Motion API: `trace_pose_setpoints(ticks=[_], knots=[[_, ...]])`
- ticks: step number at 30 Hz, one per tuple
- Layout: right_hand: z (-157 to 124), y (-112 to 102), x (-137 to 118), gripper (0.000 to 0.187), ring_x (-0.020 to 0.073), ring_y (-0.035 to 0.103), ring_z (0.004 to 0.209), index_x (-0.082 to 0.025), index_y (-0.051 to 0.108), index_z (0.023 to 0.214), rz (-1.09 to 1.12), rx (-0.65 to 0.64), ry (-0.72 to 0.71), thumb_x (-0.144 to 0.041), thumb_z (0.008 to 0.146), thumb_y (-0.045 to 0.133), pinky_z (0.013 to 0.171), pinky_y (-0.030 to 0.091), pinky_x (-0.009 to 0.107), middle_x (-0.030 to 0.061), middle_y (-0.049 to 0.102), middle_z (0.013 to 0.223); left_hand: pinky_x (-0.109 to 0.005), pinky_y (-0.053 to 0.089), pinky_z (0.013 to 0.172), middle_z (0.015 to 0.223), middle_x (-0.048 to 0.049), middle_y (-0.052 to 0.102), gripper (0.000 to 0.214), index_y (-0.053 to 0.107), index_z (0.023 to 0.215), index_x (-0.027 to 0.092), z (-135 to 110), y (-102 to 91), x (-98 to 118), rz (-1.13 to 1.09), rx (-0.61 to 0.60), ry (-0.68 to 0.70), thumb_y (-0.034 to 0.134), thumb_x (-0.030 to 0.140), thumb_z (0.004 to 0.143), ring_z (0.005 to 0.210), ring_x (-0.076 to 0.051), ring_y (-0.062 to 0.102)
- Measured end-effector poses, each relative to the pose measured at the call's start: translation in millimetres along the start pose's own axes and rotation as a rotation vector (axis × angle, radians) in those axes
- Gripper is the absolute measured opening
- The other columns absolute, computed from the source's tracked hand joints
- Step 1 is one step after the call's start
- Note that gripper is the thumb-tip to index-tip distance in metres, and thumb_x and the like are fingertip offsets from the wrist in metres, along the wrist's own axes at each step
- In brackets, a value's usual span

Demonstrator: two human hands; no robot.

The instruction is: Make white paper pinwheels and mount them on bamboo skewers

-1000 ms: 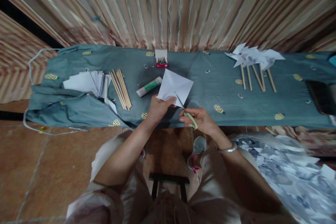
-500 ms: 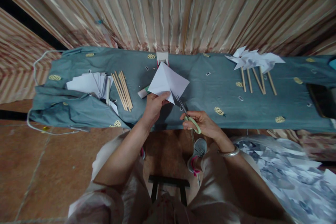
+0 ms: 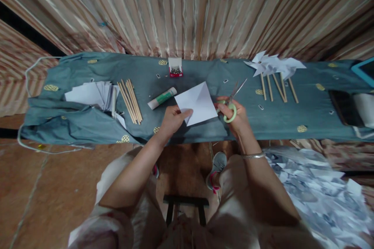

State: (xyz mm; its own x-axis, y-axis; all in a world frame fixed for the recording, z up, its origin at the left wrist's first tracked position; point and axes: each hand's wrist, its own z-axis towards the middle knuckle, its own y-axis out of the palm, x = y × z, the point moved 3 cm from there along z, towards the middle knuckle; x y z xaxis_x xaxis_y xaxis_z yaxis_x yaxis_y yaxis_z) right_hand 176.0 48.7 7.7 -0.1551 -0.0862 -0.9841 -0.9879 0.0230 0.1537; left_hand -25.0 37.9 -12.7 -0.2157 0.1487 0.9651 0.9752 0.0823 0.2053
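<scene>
My left hand (image 3: 174, 120) pinches the lower left edge of a white square of paper (image 3: 201, 105), thumb on top. Faint crease lines run across the sheet. In my right hand (image 3: 238, 118) is a pair of scissors (image 3: 230, 113) with pale green handles, its blades slightly apart and pointing up to the right, away from the paper. The right fingertips are close to the paper's right corner; whether they touch it I cannot tell. A green and white glue stick (image 3: 162, 98) lies just left of the sheet, and a small red box of metal pins (image 3: 175, 71) stands open behind it.
Left on the cloth-covered table (image 3: 198, 72) are wooden sticks (image 3: 130, 103) and stacked white paper (image 3: 89, 95). Paper pinwheels (image 3: 276, 65) on sticks lie at right, near a dark phone (image 3: 341, 108) and a blue-edged device (image 3: 364, 71). A bag of paper scraps (image 3: 321, 190) stands below right.
The paper has turned and now lies flatter and lower. The scissors have swung away from its edge to point up and right. The glue stick and pin box are now uncovered.
</scene>
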Motion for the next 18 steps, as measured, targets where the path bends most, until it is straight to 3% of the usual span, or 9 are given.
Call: trace_pose_setpoints(ticks=[3, 8, 14, 18], knots=[[6, 10, 2, 0.042, 0.0095, 0.056, 0.058, -0.022, 0.069, 0.085, 0.032, -0.032, 0.024, -0.037, 0.052, 0.088, 0.055, 0.043, 0.022, -0.0061, 0.064, 0.066, -0.026, 0.047, 0.064, 0.068, -0.0011, 0.071, 0.017, 0.074, 0.065, 0.014, -2, 5.2, -6, 0.094, -0.085, -0.020, 0.076, 0.028, 0.056, 0.063, -0.015, 0.060], [10, 18, 10, 0.046, 0.0091, 0.050, 0.051, -0.020, 0.064, 0.077, 0.041, 0.107, 0.087, -0.036, 0.043, 0.090, 0.050, 0.041, 0.024, -0.0075, 0.060, 0.060, -0.025, 0.045, 0.062, 0.068, 0.0000, 0.069, 0.016, 0.074, 0.065, 0.014, -3, 9.3, -5, 0.148, -0.126, -0.019, 0.073, 0.027, 0.057, 0.062, -0.013, 0.057], [13, 15, 7, 0.045, 0.0067, 0.045, 0.049, -0.020, 0.060, 0.074, 0.044, 0.237, 0.016, -0.038, 0.043, 0.087, 0.047, 0.036, 0.021, -0.0096, 0.055, 0.057, -0.023, 0.041, 0.059, 0.065, 0.0010, 0.063, 0.010, 0.071, 0.059, 0.015, -2, 9.5, -3, 0.205, -0.113, 0.035, 0.070, 0.025, 0.059, 0.061, -0.011, 0.054], [16, 10, 5, 0.043, 0.0056, 0.042, 0.049, -0.020, 0.058, 0.071, 0.040, 0.300, -0.010, -0.038, 0.044, 0.086, 0.047, 0.033, 0.021, -0.0106, 0.051, 0.056, -0.023, 0.036, 0.056, 0.055, 0.0032, 0.052, 0.020, 0.062, 0.048, 0.016, -4, 10.6, 1, 0.317, -0.136, 0.122, 0.069, 0.028, 0.062, 0.056, -0.009, 0.047]])
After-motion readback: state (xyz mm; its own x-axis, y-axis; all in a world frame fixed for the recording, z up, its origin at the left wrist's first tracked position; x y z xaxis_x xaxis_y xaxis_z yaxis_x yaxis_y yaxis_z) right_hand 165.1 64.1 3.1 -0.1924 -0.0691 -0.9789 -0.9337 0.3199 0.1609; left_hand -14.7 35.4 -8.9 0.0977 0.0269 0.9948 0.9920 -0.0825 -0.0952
